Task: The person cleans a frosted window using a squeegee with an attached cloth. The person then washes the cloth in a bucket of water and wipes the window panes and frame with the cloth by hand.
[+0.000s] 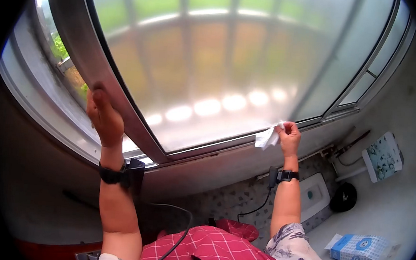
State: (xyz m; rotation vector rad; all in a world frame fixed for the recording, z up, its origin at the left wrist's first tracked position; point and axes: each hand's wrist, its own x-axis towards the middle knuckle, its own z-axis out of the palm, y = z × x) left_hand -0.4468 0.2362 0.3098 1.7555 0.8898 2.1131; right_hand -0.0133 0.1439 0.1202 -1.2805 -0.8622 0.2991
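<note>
A frosted sliding window pane (pixel 222 72) in a metal frame (pixel 106 68) fills the upper middle of the view. At the frame's left upright, beside the open gap, my left hand (pixel 105 119) grips the edge, with its thumb on the near side and its other fingers partly hidden. My right hand (pixel 289 136) pinches a crumpled white tissue (pixel 267 137) between thumb and fingers. That tissue hangs against the bottom rail (pixel 216 149) of the window, near its right part. Each wrist wears a black strap with a small device.
Below right, a squat toilet (pixel 314 194) is set in the floor, with a black bin (pixel 343 197) beside it. A patterned cistern (pixel 384 157) hangs on the wall. A blue-and-white tissue pack (pixel 357 248) lies at lower right. Dark cables (pixel 188 226) run past my body.
</note>
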